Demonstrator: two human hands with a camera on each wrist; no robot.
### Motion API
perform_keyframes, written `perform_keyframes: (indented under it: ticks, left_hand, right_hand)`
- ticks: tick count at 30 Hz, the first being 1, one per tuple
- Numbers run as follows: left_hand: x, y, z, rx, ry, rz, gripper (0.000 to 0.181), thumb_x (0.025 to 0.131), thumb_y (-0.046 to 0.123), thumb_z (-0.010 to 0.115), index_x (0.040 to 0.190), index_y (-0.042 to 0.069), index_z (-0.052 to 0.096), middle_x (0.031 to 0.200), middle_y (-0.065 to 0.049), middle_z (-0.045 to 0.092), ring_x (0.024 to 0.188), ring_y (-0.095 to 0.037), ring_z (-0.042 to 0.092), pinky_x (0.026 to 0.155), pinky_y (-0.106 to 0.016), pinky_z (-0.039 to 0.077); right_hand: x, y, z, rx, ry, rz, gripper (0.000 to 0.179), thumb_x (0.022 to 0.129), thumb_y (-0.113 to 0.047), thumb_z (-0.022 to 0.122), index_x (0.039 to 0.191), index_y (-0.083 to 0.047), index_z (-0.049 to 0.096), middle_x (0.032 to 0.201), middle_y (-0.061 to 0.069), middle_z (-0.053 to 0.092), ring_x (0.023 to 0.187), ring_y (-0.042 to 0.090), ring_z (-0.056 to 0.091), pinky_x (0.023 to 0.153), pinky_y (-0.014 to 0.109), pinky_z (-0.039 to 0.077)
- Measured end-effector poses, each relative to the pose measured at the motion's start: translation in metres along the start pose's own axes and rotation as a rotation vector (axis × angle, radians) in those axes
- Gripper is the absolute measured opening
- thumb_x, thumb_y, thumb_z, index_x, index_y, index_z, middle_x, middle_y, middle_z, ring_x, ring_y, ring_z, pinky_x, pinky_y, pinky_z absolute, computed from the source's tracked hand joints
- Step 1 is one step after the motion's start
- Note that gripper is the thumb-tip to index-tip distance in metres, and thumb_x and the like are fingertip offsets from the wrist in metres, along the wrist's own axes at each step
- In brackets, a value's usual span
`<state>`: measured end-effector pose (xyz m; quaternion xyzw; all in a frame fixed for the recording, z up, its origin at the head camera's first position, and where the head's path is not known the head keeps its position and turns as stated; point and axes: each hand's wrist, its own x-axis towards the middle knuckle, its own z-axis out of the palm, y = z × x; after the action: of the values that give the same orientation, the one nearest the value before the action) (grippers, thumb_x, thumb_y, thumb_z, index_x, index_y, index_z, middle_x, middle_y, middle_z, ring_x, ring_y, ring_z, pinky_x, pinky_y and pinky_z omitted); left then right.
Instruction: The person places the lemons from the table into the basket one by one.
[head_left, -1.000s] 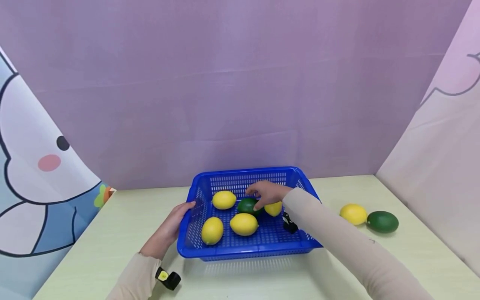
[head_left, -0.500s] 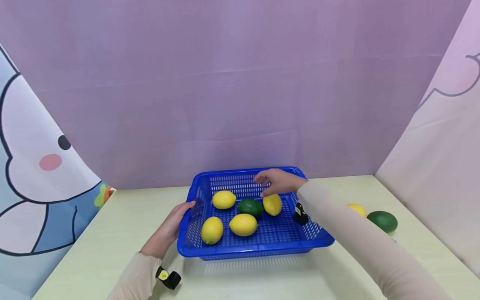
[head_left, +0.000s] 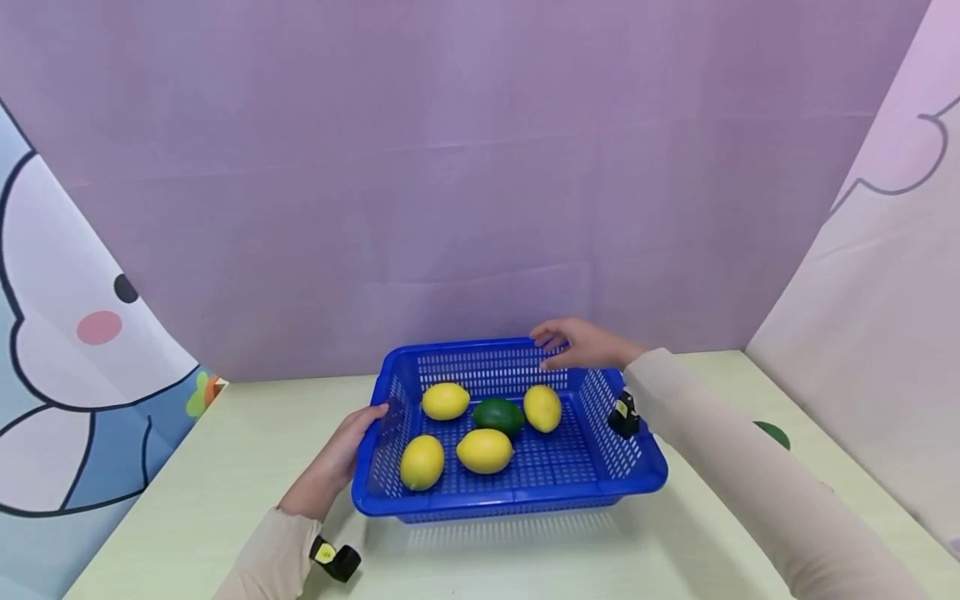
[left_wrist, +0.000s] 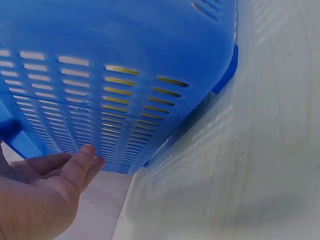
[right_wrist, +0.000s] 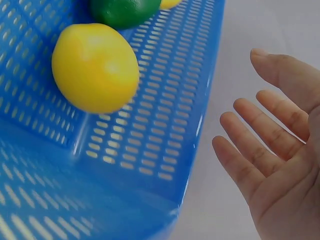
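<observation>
A blue perforated plastic basket [head_left: 510, 498] stands on the table with several yellow lemons [head_left: 484, 452] and one dark green, lime-like fruit [head_left: 498, 417] inside. My left hand [head_left: 341, 454] holds the basket's left rim, thumb over the edge. In the left wrist view, the fingers [left_wrist: 75, 167] of that hand lie against the outer wall below the rim. Above the back right rim, my right hand [head_left: 588, 343] hovers with its fingers apart and nothing in them. In the right wrist view, a lemon [right_wrist: 95, 67] lies below and beside the hand.
Right of the basket, another dark green fruit [head_left: 772, 434] lies on the table [head_left: 480, 567], partly hidden behind my right sleeve [head_left: 750, 458]. A purple cloth backdrop [head_left: 480, 208] rises behind the table. Printed cloths [head_left: 75, 333] hang at both sides.
My right hand has let go of the green fruit, leaving it among the lemons, and has risen back and right out of the basket. The left hand has stayed on the rim.
</observation>
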<state>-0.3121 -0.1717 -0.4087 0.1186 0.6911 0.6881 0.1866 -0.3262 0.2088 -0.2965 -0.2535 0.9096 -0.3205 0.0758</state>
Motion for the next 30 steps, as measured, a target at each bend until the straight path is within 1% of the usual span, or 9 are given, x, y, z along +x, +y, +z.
perform_keyframes:
  ticks: [5, 8, 14, 18, 23, 26, 30]
  left_hand:
    - [0.000, -0.001, 0.001, 0.004, -0.002, -0.001, 0.061, 0.101, 0.035, 0.034, 0.143, -0.007, 0.024, 0.124, -0.024, 0.055, 0.100, -0.022, 0.064, 0.085, -0.034, 0.054]
    - [0.000, -0.002, 0.002, -0.001, -0.004, -0.003, 0.061, 0.101, 0.036, 0.035, 0.143, -0.007, 0.024, 0.122, -0.021, 0.057, 0.099, -0.021, 0.064, 0.084, -0.034, 0.054]
    - [0.000, -0.001, 0.002, -0.005, -0.034, 0.011, 0.063, 0.101, 0.037, 0.034, 0.144, -0.008, 0.022, 0.116, -0.015, 0.061, 0.098, -0.020, 0.065, 0.083, -0.033, 0.054]
    - [0.001, 0.000, 0.002, -0.003, -0.019, 0.005, 0.062, 0.101, 0.037, 0.035, 0.144, -0.007, 0.024, 0.118, -0.017, 0.060, 0.098, -0.020, 0.065, 0.083, -0.033, 0.054]
    - [0.001, 0.001, 0.004, 0.005, 0.007, -0.003, 0.060, 0.101, 0.037, 0.035, 0.143, -0.005, 0.026, 0.124, -0.022, 0.056, 0.101, -0.022, 0.064, 0.085, -0.035, 0.053]
    - [0.001, 0.000, 0.004, 0.008, 0.007, -0.003, 0.060, 0.101, 0.037, 0.034, 0.144, -0.005, 0.026, 0.125, -0.023, 0.055, 0.101, -0.023, 0.063, 0.085, -0.035, 0.053]
    - [0.001, 0.000, 0.003, 0.006, -0.011, 0.001, 0.061, 0.102, 0.037, 0.034, 0.144, -0.006, 0.024, 0.122, -0.020, 0.057, 0.100, -0.021, 0.064, 0.085, -0.034, 0.054]
  right_hand:
    - [-0.011, 0.010, -0.011, 0.017, 0.038, 0.021, 0.052, 0.088, -0.014, 0.067, 0.134, -0.002, 0.047, 0.131, 0.021, 0.052, 0.120, 0.038, 0.050, 0.097, 0.047, 0.045]
    - [-0.021, 0.015, -0.018, 0.038, 0.062, 0.054, 0.053, 0.088, -0.015, 0.066, 0.136, -0.004, 0.046, 0.134, 0.021, 0.050, 0.122, 0.038, 0.048, 0.098, 0.050, 0.043]
    - [-0.040, 0.024, -0.031, 0.034, 0.124, 0.069, 0.053, 0.088, -0.019, 0.066, 0.135, -0.001, 0.046, 0.133, 0.020, 0.051, 0.122, 0.040, 0.047, 0.097, 0.050, 0.044]
    - [-0.052, 0.029, -0.038, 0.022, 0.150, 0.076, 0.053, 0.089, -0.019, 0.065, 0.135, 0.000, 0.046, 0.132, 0.021, 0.051, 0.121, 0.039, 0.048, 0.095, 0.049, 0.046]
    - [-0.068, 0.039, -0.044, 0.054, 0.184, 0.108, 0.054, 0.089, -0.019, 0.065, 0.136, -0.002, 0.044, 0.136, 0.021, 0.048, 0.122, 0.039, 0.047, 0.095, 0.051, 0.045]
    - [-0.077, 0.046, -0.048, 0.040, 0.210, 0.126, 0.056, 0.089, -0.024, 0.065, 0.137, -0.004, 0.044, 0.136, 0.020, 0.048, 0.122, 0.038, 0.048, 0.096, 0.055, 0.043]
    - [-0.090, 0.055, -0.052, 0.002, 0.238, 0.133, 0.055, 0.091, -0.028, 0.063, 0.136, -0.004, 0.045, 0.135, 0.020, 0.049, 0.121, 0.038, 0.048, 0.096, 0.058, 0.041]
